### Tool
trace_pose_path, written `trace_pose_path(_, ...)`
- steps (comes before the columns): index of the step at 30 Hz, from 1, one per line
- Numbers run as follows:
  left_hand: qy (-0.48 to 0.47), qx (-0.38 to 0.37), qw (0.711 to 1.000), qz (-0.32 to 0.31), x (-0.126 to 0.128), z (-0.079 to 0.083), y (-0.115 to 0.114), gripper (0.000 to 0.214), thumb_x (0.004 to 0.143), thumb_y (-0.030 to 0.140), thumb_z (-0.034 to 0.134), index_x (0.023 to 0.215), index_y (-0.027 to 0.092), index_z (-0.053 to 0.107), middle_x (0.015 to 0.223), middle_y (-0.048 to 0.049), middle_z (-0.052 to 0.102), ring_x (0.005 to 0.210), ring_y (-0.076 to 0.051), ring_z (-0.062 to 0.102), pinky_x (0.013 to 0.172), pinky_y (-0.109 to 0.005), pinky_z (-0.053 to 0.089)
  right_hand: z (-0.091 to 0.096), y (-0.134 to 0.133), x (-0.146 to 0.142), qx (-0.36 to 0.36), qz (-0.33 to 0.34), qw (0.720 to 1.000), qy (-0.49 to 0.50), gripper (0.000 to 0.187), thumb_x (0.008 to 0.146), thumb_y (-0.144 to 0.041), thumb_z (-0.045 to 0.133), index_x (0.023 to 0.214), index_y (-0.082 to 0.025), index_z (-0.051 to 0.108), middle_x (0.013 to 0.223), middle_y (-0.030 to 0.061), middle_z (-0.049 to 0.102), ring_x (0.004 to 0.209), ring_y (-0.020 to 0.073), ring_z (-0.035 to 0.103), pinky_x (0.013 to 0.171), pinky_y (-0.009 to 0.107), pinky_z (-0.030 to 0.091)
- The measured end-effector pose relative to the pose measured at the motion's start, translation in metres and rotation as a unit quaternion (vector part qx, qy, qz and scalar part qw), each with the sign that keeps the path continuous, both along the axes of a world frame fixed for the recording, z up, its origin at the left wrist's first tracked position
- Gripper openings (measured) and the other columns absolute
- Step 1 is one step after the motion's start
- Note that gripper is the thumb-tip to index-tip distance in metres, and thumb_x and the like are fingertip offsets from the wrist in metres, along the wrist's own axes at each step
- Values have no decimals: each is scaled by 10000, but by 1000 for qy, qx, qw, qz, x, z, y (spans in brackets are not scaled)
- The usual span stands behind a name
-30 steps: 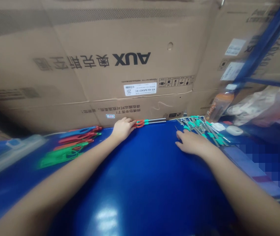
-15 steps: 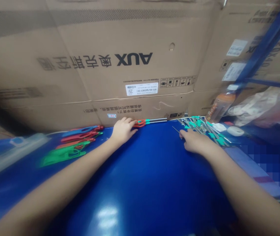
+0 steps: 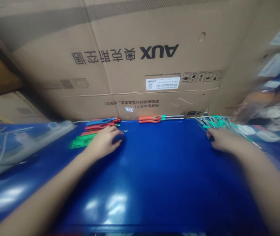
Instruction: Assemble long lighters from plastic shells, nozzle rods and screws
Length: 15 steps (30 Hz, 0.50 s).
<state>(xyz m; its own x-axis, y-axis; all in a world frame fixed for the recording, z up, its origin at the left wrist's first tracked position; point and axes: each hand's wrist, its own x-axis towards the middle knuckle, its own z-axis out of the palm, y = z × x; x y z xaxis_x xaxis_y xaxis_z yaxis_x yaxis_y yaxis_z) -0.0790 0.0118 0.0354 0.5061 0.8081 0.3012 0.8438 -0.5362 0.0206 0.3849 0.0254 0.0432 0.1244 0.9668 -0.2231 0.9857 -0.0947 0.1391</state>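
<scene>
My left hand (image 3: 104, 142) hovers low over the blue table (image 3: 154, 170), just right of a green plastic handle (image 3: 83, 141). Its fingers are loosely curled and I see nothing in them. Behind it lie a blue handle (image 3: 100, 121) and a red handle (image 3: 98, 126). An orange-handled tool (image 3: 154, 118) with a teal collar and a metal shaft lies alone against the cardboard box. My right hand (image 3: 222, 142) rests with its fingers curled at the near edge of a pile of thin metal pieces with teal tags (image 3: 216, 123). What its fingertips pinch is hidden.
A large cardboard box (image 3: 135, 59) printed AUX walls off the back of the table. A clear plastic bag (image 3: 24, 141) lies at the left. Blurred bags and boxes crowd the right side.
My left hand let go of the orange-handled tool and moved left to the coloured handles. The view swung left. My right hand stayed at the teal-tagged pile, its fingers more curled.
</scene>
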Motion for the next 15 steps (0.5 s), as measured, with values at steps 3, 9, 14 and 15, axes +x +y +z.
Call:
trace_pose_path(3,-7,3,1000,18,-16,3,6,268,891,337,589,1114,207,663,1175,-105,668,1124,-298,618,987,-449,513,1,0,-6,38,-6,999,-25,256,800,-223,602,1048,-179,646,1099,186,601,1045,382,592,781,413,461)
trace_pose_path(9,-4,-9,999,44,-36,22,8,332,844,410,615,1095,202,681,1112,-110,676,997,-302,654,867,-404,532,-5,0,-40,124,136,981,65,264,907,-340,526,1098,-189,629,1174,138,593,1122,281,572,959,361,429)
trace_pose_path(14,1,-90,988,125,-72,47,9,350,779,520,611,924,223,725,934,-58,726,856,-259,679,811,-333,516,-17,-10,-74,85,152,964,201,243,938,-386,463,777,-231,558,777,31,659,707,191,611,597,277,387)
trace_pose_path(15,13,-111,983,144,-79,49,9,371,767,524,604,935,219,732,940,-65,732,863,-268,681,808,-343,514,-19,-12,-78,77,151,964,204,251,939,-395,464,764,-236,546,744,19,658,684,187,606,569,273,361)
